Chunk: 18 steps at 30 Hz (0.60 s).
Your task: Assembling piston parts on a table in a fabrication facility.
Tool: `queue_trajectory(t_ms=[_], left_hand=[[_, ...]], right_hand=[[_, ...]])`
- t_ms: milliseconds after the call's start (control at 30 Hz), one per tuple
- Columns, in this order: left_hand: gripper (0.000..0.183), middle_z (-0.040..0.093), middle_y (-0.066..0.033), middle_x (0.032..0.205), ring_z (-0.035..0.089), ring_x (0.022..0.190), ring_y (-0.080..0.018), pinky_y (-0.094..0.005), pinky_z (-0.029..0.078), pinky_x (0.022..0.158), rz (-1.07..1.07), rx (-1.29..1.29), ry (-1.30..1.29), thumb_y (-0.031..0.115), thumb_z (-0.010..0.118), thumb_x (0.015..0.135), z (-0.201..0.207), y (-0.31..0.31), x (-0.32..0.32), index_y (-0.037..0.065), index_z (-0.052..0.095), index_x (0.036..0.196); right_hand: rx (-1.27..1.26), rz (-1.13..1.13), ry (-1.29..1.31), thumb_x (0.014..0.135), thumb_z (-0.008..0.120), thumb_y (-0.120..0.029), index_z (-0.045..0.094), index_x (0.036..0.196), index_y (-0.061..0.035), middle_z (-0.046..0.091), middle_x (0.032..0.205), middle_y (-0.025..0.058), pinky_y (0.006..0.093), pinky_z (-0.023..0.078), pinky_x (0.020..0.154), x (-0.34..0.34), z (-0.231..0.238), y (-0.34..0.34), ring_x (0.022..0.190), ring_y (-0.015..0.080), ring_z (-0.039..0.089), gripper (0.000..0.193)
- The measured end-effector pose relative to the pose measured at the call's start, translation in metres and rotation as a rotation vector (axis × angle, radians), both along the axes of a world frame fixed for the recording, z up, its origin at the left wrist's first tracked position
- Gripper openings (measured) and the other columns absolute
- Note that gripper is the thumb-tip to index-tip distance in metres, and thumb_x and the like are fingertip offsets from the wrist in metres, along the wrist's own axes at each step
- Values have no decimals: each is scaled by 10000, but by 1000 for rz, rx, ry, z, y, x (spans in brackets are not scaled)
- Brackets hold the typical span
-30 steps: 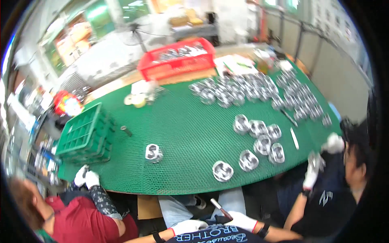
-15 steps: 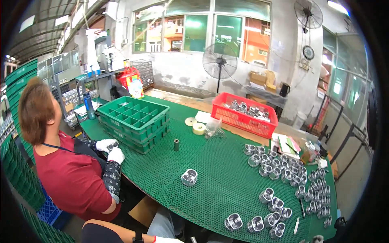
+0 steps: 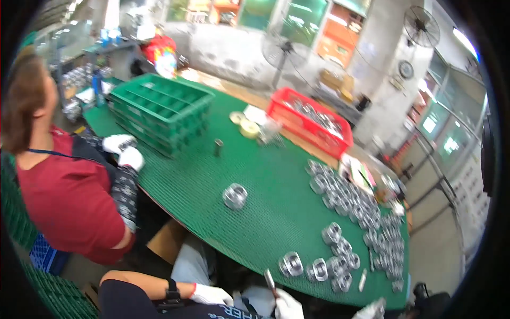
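Note:
My left hand [image 3: 212,295], in a white glove with a red cuff, rests low in front of my body below the table edge; its fingers are blurred. My right hand [image 3: 289,306], also white-gloved, is closed around a slim hand tool [image 3: 270,280] with a bright metal end and a brownish shank, pointing up. Beyond the tool, metal pistons [image 3: 291,265] stand near the table's front edge, with several more in a cluster [image 3: 340,260]. A single piston [image 3: 235,196] stands apart near the middle. A blurred greyish-white thing [image 3: 372,309] shows at the lower edge.
The green-matted table [image 3: 265,223] holds rows of pistons [image 3: 345,194] at right, a red crate [image 3: 313,127], stacked green divided crates [image 3: 164,117], tape rolls [image 3: 249,128], a dark cylinder [image 3: 218,148] and a white pen-like stick [image 3: 363,280]. A co-worker [image 3: 69,186] with gloved hands stands at left.
The view has tilted and shifted, so the table appears further left and up. My right hand and the tool have risen into view; more of my left forearm and glove shows.

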<state>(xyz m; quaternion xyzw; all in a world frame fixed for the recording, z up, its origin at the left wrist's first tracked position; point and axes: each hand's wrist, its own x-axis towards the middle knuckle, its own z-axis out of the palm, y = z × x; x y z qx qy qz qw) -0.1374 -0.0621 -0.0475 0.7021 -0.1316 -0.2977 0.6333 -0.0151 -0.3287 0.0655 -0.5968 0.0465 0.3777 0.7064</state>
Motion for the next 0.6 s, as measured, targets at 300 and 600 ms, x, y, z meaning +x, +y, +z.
queue_trajectory(t_ms=[300, 600], left_hand=[[483, 756, -139, 1090, 704, 1034, -224, -358, 542, 936, 98, 229, 91, 440, 725, 963, 27, -2, -14, 7, 738, 1178], [499, 704, -127, 1012, 684, 876, -236, -367, 550, 807, 233, 85, 37, 320, 843, 828, 46, -3, -16, 17, 653, 1175]], right_hand=[[-390, 581, -395, 934, 804, -196, 667, 1295, -7, 734, 1072, 56, 294, 541, 888, -20, 3, -6, 957, 126, 678, 430], [-390, 817, -252, 868, 855, -230, 666, 1220, -13, 741, 1104, 117, 337, 555, 936, -41, -12, 15, 1044, 195, 715, 455]])
